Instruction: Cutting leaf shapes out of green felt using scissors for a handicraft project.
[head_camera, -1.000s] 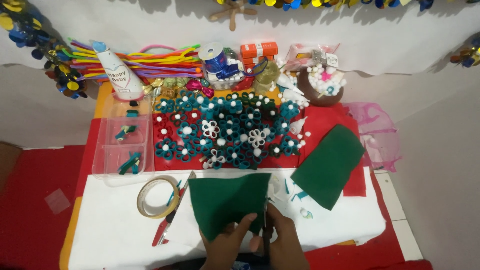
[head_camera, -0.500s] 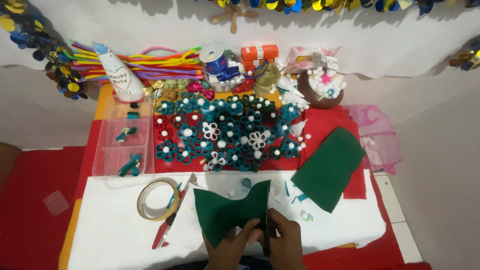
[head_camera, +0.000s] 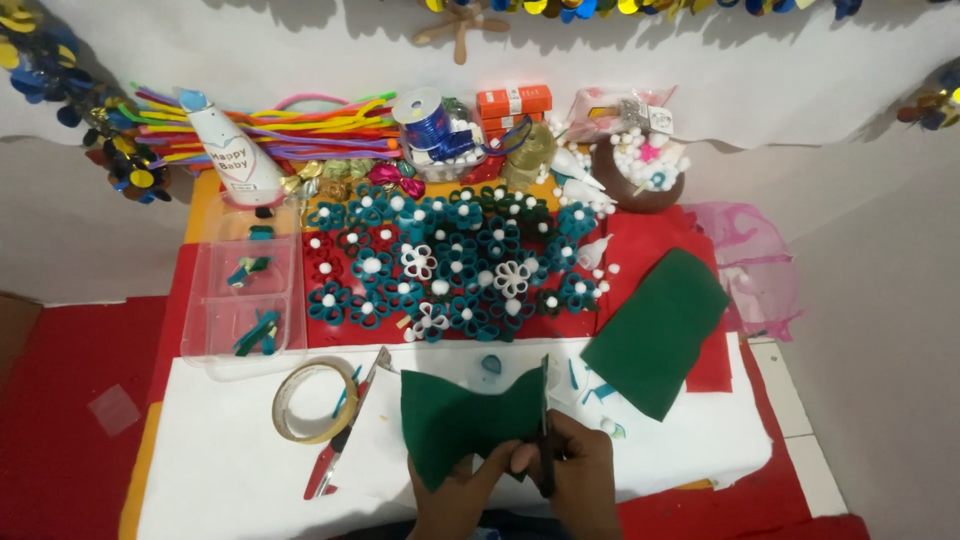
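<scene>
Nearby, tape roll (head_camera: 312, 400) and felt sheet (head_camera: 655, 330) flank both hands' grip: left hand (head_camera: 470, 492) grasping green felt (head_camera: 470, 420), right hand (head_camera: 580, 470) scissors (head_camera: 545, 420).

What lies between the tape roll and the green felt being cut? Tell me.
In the head view, a red-handled tool lies slanted on the white sheet between the tape roll and the felt. Apart from that, only bare white sheet shows there.

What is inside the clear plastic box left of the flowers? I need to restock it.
The clear plastic box has three compartments holding a few small teal and green scraps. The far compartment is partly covered by the white bottle, so its contents are unclear.
</scene>
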